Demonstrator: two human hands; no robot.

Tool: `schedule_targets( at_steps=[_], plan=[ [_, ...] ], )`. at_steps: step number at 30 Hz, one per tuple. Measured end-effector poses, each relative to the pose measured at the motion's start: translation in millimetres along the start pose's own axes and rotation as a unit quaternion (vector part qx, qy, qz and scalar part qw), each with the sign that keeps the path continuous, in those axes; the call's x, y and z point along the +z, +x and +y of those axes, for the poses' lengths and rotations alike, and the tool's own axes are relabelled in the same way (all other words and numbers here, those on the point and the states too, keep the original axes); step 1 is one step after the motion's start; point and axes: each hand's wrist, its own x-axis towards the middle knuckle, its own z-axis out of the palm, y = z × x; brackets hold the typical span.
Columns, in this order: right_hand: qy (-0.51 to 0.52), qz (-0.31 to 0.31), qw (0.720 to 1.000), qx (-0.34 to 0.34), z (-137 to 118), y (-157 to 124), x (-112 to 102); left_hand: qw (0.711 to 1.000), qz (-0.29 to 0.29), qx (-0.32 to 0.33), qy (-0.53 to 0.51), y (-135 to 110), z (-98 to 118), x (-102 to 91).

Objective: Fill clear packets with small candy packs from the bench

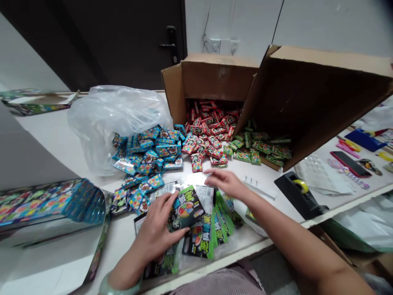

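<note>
My left hand (158, 223) grips the left side of a black-and-green printed packet (185, 208), thumb along its lower edge and fingers at its upper left. Under and beside it, several similar packets (201, 237) lie fanned out near the table's front edge. My right hand (226, 183) hovers by the top of the pale, barcoded back of a packet (205, 194); its fingers stretch left, slightly apart, with nothing visible in them. Just beyond are piles of small candy boxes: blue ones (167, 150), red ones (211, 141) and green ones (260, 146).
Two tipped cardboard boxes (221, 80) stand at the back, behind the red and green piles. A clear plastic bag (113, 114) lies behind the blue boxes. An open display carton (52, 205) sits at left. At right are a tape dispenser (296, 194) and a phone (350, 164).
</note>
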Motion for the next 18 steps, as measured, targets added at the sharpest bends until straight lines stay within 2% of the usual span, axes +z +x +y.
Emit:
schedule_targets(
  at_steps=[2,3,6,9,13,18],
  plan=[
    [-0.100,0.101,0.987,0.079,22,35,-23,1.000,0.013,-0.015,0.015,-4,-6,-4.0],
    [-0.123,0.120,0.981,0.092,32,53,-34,0.999,0.019,-0.020,0.022,-7,-8,-5.6],
    [-0.177,0.136,0.967,0.123,54,95,-49,0.999,0.029,-0.025,0.035,-13,-13,-7.9],
    [-0.193,0.125,0.962,0.146,62,114,-43,0.998,0.033,-0.028,0.043,-16,-14,-8.1],
    [-0.162,0.129,0.967,0.146,61,106,-37,0.997,0.045,-0.032,0.050,-17,-20,-11.6],
    [-0.048,0.079,0.990,0.107,47,59,-50,0.997,0.043,-0.052,0.046,-20,-29,-17.9]
  ],
)
